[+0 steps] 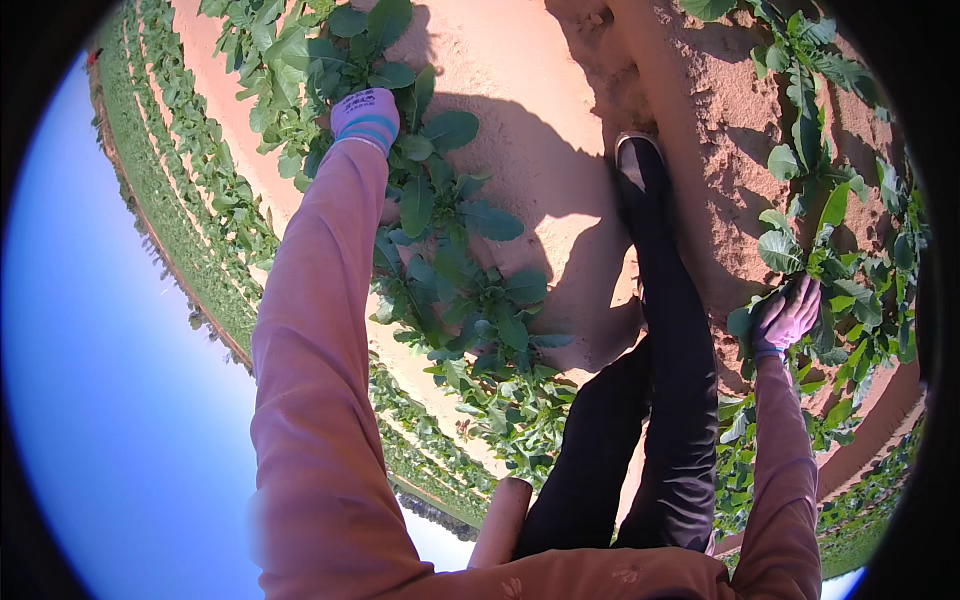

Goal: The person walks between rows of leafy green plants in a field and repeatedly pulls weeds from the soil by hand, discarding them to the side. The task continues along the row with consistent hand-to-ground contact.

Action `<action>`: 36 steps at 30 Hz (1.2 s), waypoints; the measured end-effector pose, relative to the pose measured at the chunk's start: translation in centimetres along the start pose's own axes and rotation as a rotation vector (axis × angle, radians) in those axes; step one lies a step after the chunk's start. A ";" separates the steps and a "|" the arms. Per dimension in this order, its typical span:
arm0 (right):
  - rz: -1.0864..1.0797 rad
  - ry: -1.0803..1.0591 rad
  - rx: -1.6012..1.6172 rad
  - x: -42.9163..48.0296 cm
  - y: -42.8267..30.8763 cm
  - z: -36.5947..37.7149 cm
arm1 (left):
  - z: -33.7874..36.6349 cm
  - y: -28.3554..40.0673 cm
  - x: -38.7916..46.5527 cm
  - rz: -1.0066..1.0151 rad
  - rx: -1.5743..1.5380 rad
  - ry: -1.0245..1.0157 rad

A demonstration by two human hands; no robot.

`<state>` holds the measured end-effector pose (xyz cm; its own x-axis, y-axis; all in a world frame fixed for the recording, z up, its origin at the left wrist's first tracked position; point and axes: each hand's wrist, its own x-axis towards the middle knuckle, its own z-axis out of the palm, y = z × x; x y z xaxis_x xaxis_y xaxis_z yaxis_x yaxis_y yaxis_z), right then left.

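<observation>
My left hand, in a light knit work glove with a blue-green band and printed writing, reaches into the row of leafy green plants on the left. Its fingers are hidden by the glove's back and the leaves, so its grip cannot be seen. On the right, my right hand, gloved too, lies against broad leaves of another leafy plant. The fingers of that hand look extended and close together; whether they pinch a leaf or stem cannot be told.
Sandy soil with shadows runs between the two plant rows. My dark shoe stands on it near a low soil ridge. More crop rows stretch along the far left, towards a field edge under blue sky.
</observation>
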<state>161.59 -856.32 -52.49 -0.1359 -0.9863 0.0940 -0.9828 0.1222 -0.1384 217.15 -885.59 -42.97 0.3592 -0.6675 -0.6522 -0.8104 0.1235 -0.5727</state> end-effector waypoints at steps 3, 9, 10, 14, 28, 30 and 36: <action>-0.023 -0.023 -0.010 -0.4 0.4 -0.1 | 1.7 -0.2 2.2 -0.021 0.085 -0.167; -0.002 -0.030 -0.044 -0.5 0.4 0.5 | 4.9 0.4 6.1 -0.056 -0.056 -0.238; 0.021 -0.029 -0.029 -0.4 0.2 0.2 | 5.4 0.1 6.6 -0.038 -0.133 -0.260; 0.035 -0.177 -0.023 2.3 -1.6 -3.4 | 6.6 -1.6 6.7 -0.018 -0.255 -0.332; -0.122 0.117 -0.151 43.2 -12.1 7.2 | 2.0 -1.8 1.5 0.069 -0.172 -0.331; -0.093 0.098 -0.183 43.6 -11.1 8.9 | 2.0 -2.6 0.0 0.085 -0.196 -0.336; -0.127 -0.023 -0.234 43.2 -11.3 7.2 | -6.7 -8.4 -5.7 0.075 -0.754 -0.134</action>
<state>167.77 -901.12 -53.96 -0.0097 -0.9973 0.0730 -0.9943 0.0174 0.1051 218.81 -887.76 -31.14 0.3050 -0.5769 -0.7577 -0.9138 -0.4015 -0.0622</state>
